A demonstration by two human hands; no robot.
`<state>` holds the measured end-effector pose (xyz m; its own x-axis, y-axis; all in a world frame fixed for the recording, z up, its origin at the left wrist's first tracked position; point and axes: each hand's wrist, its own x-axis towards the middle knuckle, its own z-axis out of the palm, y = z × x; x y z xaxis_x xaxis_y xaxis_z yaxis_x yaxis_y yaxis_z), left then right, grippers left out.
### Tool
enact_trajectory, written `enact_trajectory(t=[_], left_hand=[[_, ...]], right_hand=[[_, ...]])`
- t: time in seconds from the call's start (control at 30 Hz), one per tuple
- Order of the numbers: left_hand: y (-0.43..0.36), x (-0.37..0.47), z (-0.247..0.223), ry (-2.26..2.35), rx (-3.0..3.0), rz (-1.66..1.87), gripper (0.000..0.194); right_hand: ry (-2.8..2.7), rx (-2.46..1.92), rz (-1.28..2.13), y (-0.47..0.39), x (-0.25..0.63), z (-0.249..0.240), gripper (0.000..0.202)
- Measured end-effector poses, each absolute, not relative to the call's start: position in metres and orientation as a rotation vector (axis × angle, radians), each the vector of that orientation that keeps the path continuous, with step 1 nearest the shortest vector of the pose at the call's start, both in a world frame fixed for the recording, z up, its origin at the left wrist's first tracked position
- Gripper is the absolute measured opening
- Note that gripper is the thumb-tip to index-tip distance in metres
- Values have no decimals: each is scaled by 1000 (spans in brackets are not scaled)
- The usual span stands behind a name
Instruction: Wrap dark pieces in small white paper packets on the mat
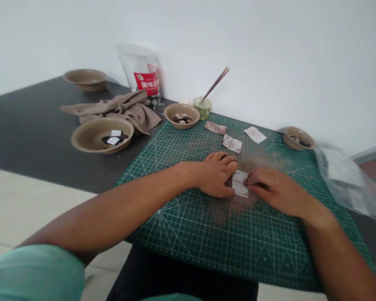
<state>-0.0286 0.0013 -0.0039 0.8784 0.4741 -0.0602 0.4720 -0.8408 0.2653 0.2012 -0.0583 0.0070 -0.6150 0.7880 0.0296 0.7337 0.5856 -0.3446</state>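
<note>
A small creased piece of whitish sandpaper-like sheet [240, 188] with brown smudges lies on the green cutting mat [188, 225]. My left hand [217, 175] rests on the mat at the sheet's left edge, fingers apart, its thumb and fingertips touching the sheet. From the other side, my right hand [275, 188] has its fingers pinched together over the sheet's right edge. A tiny brownish thing shows at those fingertips, mostly hidden. Brown dust is spread on the mat around both hands.
Behind the hands lie a brown-stained piece [215, 127] and two whitish pieces [232, 143]. Bowls of small round bits [181, 109] [297, 138] stand at the mat's back. A cup [202, 108] holds sticks. Leftward are another bowl [81, 136], a cloth [125, 106] and a clear jar [138, 62]; rightward, a plastic bag [347, 175].
</note>
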Motion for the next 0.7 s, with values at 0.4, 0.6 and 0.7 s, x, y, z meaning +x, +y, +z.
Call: enact_trajectory(t=[0.4,0.6,0.7], left_hand=[[1,-28,-3,711,2783,11,60],[2,-28,-3,720,2785,-5,63],[2,-28,-4,724,2782,-15,64]], right_hand=[[-2671,-1248,493,-60,199,10,13],[-2558,-1346,292,-54,190,0,12],[-2559,-1407,311,-54,198,4,12]])
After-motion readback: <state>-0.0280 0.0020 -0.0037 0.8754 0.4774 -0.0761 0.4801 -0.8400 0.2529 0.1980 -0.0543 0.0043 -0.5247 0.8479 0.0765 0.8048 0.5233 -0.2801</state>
